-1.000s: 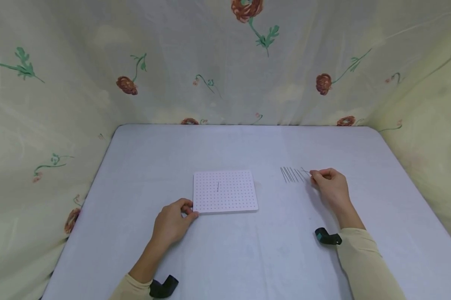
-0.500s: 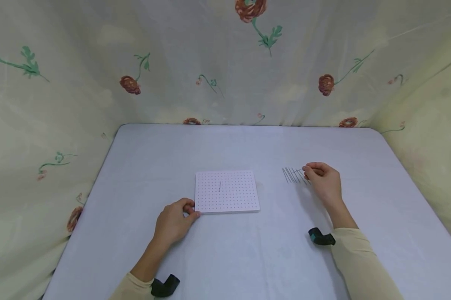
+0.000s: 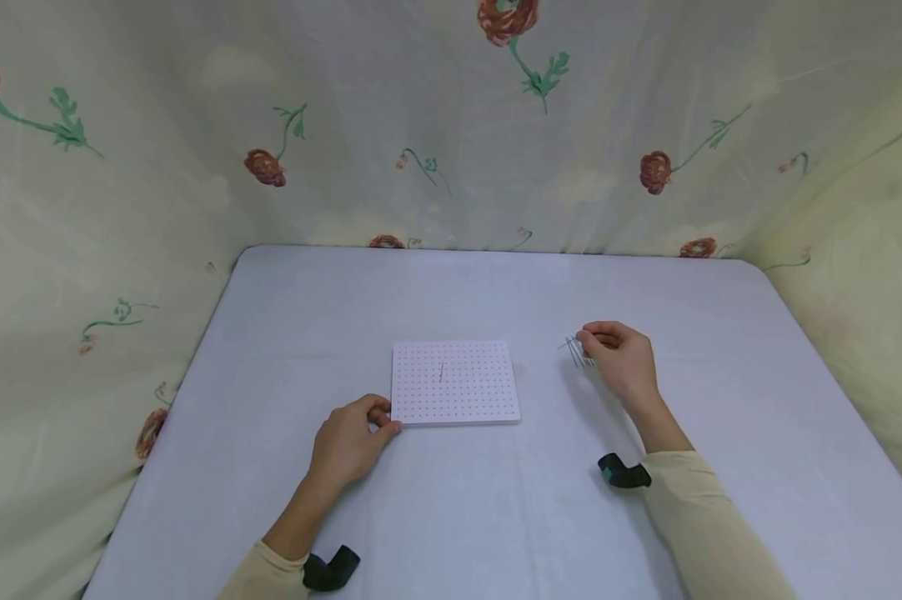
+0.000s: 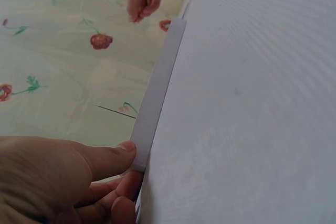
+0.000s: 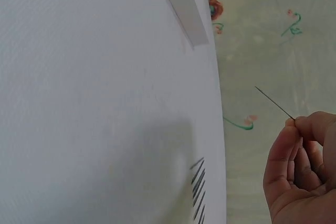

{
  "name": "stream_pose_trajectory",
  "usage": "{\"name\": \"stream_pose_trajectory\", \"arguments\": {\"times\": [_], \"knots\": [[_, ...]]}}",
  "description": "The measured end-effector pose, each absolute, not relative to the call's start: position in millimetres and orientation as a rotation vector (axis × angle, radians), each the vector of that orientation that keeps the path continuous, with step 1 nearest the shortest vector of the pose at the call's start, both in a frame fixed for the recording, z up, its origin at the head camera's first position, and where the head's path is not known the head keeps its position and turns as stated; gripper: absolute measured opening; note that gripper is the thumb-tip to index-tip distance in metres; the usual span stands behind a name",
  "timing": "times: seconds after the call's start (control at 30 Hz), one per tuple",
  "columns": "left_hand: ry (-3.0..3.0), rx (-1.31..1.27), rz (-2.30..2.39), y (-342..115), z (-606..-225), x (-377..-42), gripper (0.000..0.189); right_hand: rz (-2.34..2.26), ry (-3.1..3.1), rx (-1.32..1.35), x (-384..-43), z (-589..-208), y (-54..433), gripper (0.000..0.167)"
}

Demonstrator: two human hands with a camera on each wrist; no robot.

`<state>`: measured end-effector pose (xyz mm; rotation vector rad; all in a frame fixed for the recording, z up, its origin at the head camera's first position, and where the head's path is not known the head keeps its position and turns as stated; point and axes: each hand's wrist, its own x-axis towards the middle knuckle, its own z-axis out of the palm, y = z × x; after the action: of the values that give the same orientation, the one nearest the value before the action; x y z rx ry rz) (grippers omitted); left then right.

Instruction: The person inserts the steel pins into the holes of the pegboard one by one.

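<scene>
A white board with a grid of small holes (image 3: 466,400) lies on the table, and one thin needle (image 3: 442,372) stands upright in it, left of its middle. My left hand (image 3: 349,442) grips the board's near left corner, with the thumb (image 4: 113,158) at its edge. To the right of the board, my right hand (image 3: 622,362) pinches a needle (image 5: 274,102) between thumb and index finger, its free end pointing left. Under that hand, a row of several slanted needles (image 5: 198,187) lies on the table, partly hidden by the hand in the head view.
A white cloth (image 3: 451,517) covers the table. Behind it and at both sides hangs a pale curtain (image 3: 346,200) with printed flowers. Black wrist cameras (image 3: 331,569) stick out from both sleeves.
My right hand has moved left over the row of lying needles, carrying the pinched needle toward the board. The left hand has stayed at the board's corner.
</scene>
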<state>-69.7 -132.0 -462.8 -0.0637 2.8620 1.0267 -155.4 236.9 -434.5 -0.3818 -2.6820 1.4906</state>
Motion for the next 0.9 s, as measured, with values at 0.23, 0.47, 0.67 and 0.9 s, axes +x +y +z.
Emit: {"name": "stream_pose_trajectory", "arguments": {"times": [0.23, 0.47, 0.67, 0.9], "knots": [[2.857, -0.078, 1.027, -133.2, -463.4, -69.2, 0.031, 1.531, -2.698, -0.235, -159.7, -438.1, 207.6, 0.026], [2.858, -0.069, 1.034, -132.7, -463.1, -69.1, 0.031, 1.491, -2.747, -0.145, -158.9, -438.0, 181.1, 0.022], [2.873, -0.071, 1.033, -133.6, -463.6, -70.7, 0.031, 1.448, -2.771, -0.071, -157.3, -433.8, 157.4, 0.019], [2.858, -0.091, 1.036, -132.9, -461.4, -70.4, 0.03, 1.393, -2.792, 0.056, -153.8, -429.9, 136.1, 0.015]]}}
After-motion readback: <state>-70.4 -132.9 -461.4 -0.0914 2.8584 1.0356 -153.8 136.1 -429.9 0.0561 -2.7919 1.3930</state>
